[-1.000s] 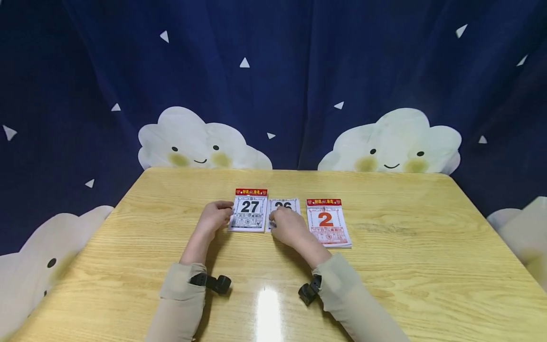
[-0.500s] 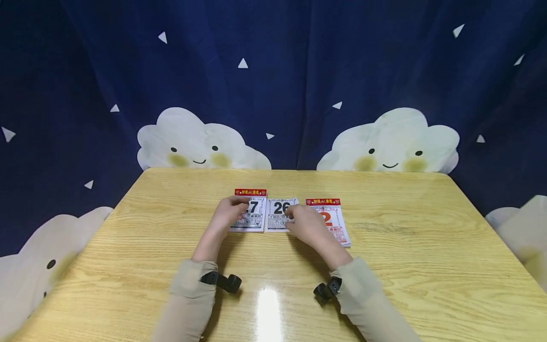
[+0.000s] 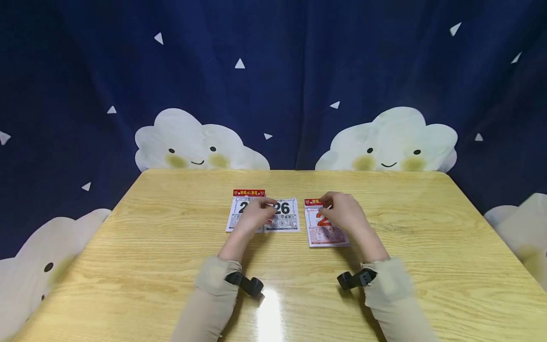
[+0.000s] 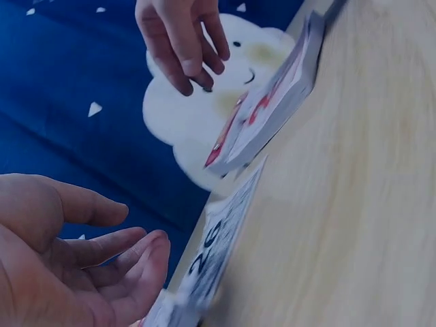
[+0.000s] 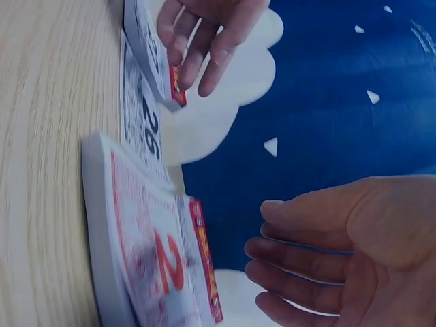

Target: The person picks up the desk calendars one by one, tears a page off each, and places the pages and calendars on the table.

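On the table, the 27 calendar pad lies leftmost; the left hand hovers by its right side, fingers loose, grasping nothing. Next lies the 26 sheet, then the 2 calendar pad beneath the released right hand. The step seems a reach towards that pad; taking it would call for lowered, curling fingers.

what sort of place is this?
Probably a small staged recording spot, though the wider room isn't shown: wooden table, cloud-print navy curtain behind it, black wrist cameras on both arms.
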The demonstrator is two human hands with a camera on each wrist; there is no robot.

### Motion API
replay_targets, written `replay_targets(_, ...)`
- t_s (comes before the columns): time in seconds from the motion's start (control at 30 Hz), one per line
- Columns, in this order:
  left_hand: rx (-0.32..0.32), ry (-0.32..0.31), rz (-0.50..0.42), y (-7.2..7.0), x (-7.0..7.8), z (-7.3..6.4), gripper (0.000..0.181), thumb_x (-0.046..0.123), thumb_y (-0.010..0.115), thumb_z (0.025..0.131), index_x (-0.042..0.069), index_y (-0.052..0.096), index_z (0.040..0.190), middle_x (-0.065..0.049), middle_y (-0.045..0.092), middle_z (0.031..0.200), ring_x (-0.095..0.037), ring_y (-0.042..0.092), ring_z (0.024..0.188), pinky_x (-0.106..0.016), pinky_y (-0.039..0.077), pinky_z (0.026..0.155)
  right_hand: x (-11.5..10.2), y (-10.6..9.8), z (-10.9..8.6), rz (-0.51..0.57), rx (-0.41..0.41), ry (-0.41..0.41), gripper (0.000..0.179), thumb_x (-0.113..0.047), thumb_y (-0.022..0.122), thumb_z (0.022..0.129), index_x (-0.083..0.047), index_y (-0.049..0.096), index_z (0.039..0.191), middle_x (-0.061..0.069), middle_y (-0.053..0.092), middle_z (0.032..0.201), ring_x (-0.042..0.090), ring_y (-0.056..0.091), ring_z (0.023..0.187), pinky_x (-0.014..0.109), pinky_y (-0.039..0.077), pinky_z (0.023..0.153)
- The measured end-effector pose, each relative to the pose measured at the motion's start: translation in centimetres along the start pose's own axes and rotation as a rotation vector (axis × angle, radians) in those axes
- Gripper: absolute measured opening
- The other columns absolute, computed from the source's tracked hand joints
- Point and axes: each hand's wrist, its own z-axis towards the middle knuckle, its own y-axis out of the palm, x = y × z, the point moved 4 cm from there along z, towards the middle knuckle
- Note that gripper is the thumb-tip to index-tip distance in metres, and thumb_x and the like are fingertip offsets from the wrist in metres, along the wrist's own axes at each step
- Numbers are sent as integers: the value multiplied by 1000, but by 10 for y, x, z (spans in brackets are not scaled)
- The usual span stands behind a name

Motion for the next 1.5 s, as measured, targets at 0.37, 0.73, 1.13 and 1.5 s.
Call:
replay_targets(0.37, -99, -76, -98, 39, 1, 1, 36, -2, 53, 80, -8, 55, 115, -12, 56, 82, -13, 53, 59, -33, 56, 63, 25, -9, 0, -12, -41, 76, 33, -17, 63, 82, 3, 62, 108, 14, 64, 93, 25, 57, 82, 38, 46, 72)
replay_targets(0.73, -99, -80, 61, 66, 7, 3, 32, 5, 60, 78, -5, 58, 108, -15, 62, 87, -14, 55, 52, -27, 53, 54, 42, -2, 0, -20, -175, 209, 42, -21, 65, 80, 7, 58, 110, 23, 61, 105, 34, 56, 95, 43, 46, 80)
replay_targets(1.13, -47, -122, 142, 73, 3, 4, 32, 9, 62, 80, -5, 59, 109, -14, 62, 99, -16, 60, 61, -23, 52, 57, 51, 11, 1, -45, -197, 262, 48, -18, 67, 77, 13, 54, 110, 26, 59, 105, 32, 55, 88, 41, 47, 78)
replay_targets(1.5, 21, -73, 62, 72, 0, 10, 27, -1, 60, 75, -6, 62, 101, -11, 62, 80, -13, 54, 54, -21, 47, 50, 59, 18, 5, 57, -205, 246, 29, -16, 62, 80, 9, 60, 95, 14, 60, 80, 20, 54, 68, 29, 44, 59)
